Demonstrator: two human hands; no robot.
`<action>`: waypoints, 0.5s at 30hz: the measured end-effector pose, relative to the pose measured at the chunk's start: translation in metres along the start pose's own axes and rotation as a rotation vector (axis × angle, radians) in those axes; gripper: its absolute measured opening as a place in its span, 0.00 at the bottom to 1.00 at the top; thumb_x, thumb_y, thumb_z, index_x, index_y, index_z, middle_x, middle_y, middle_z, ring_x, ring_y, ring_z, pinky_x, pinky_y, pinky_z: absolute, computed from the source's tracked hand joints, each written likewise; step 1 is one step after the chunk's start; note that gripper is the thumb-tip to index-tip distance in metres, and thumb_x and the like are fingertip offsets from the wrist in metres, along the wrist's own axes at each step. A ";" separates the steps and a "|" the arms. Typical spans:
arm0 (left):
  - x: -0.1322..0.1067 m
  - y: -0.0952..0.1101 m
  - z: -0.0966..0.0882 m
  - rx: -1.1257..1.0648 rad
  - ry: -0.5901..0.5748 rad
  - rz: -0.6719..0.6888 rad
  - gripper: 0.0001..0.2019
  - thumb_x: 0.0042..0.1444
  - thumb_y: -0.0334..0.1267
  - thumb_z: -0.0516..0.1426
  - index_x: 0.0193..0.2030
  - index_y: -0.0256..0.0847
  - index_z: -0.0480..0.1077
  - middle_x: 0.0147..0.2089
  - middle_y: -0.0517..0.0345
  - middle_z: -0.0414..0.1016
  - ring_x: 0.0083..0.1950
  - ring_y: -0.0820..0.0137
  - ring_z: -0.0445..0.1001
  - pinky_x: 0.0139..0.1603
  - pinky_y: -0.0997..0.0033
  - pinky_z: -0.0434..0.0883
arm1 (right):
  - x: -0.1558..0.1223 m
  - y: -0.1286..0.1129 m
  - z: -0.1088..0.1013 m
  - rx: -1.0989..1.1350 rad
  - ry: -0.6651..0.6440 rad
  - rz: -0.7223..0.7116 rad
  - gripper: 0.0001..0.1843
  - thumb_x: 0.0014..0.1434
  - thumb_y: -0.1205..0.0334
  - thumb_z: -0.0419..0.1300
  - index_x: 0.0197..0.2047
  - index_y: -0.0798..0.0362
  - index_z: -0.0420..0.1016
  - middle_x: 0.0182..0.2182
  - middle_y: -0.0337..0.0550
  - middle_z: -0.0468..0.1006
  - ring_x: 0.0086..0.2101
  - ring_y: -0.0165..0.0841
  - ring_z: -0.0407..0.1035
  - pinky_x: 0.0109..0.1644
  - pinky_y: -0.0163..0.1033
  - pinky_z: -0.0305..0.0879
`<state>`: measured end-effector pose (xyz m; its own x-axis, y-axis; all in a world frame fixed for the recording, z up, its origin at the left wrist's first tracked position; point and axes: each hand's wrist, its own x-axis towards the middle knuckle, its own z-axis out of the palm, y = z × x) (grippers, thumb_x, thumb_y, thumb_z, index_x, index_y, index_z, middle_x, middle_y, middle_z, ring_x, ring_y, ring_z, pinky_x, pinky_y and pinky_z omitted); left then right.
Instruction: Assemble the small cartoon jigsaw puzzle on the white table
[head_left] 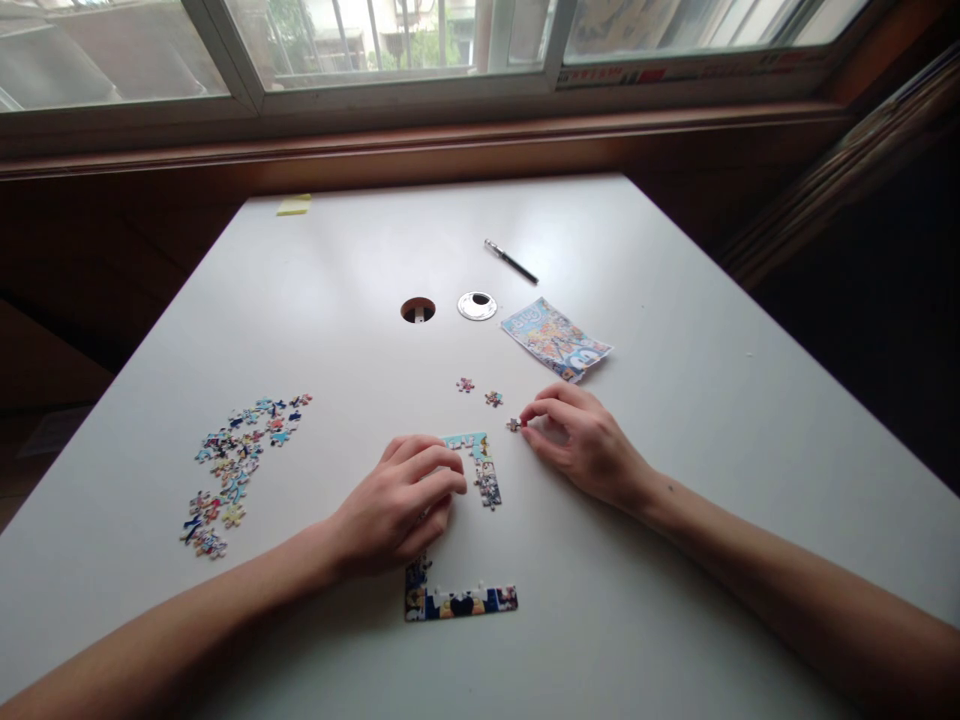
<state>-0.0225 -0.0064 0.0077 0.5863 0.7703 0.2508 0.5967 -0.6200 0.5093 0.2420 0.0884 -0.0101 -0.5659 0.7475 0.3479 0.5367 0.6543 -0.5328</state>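
Our right hand (574, 435) pinches a piece (513, 425) by its right edge; our left hand (416, 490), grip unclear, covers the frame's (463, 604) left side: we should steady it lightly.

Puzzle pieces (226, 465) on white table (360, 350)

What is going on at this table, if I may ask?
Someone is handling a jigsaw puzzle on a white table. The right hand pinches the edge of a loose puzzle piece; the left hand curls over the left side of a partly joined border, which has a gap on its right. A scattered pile of pieces lies to the left.
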 end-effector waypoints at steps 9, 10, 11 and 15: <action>0.000 -0.002 0.000 0.040 -0.028 0.088 0.17 0.58 0.30 0.53 0.54 0.43 0.68 0.58 0.53 0.72 0.61 0.59 0.64 0.61 0.56 0.61 | -0.023 -0.033 0.009 0.159 -0.235 -0.309 0.05 0.59 0.67 0.60 0.40 0.52 0.75 0.38 0.45 0.74 0.38 0.34 0.68 0.45 0.42 0.66; 0.000 -0.003 0.001 0.049 -0.039 0.106 0.18 0.57 0.30 0.53 0.55 0.43 0.67 0.60 0.54 0.71 0.62 0.59 0.63 0.61 0.56 0.60 | -0.024 -0.034 0.009 0.145 -0.242 -0.324 0.05 0.60 0.66 0.60 0.40 0.52 0.74 0.38 0.46 0.74 0.38 0.34 0.67 0.45 0.42 0.66; -0.001 -0.003 0.002 0.059 -0.050 0.123 0.19 0.57 0.30 0.53 0.56 0.43 0.67 0.61 0.54 0.71 0.64 0.58 0.63 0.62 0.56 0.60 | -0.024 -0.034 0.010 0.134 -0.241 -0.332 0.05 0.60 0.66 0.60 0.40 0.52 0.74 0.38 0.46 0.74 0.38 0.34 0.67 0.45 0.42 0.66; -0.003 -0.005 0.004 0.102 -0.094 0.165 0.22 0.56 0.32 0.54 0.58 0.45 0.67 0.65 0.56 0.67 0.67 0.56 0.60 0.64 0.54 0.57 | -0.022 -0.031 0.010 0.112 -0.235 -0.356 0.04 0.60 0.67 0.60 0.40 0.52 0.74 0.37 0.46 0.75 0.37 0.34 0.67 0.44 0.42 0.65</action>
<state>-0.0249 -0.0059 0.0017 0.7266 0.6426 0.2432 0.5379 -0.7523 0.3805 0.2318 0.0500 -0.0086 -0.8371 0.4231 0.3469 0.2191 0.8402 -0.4960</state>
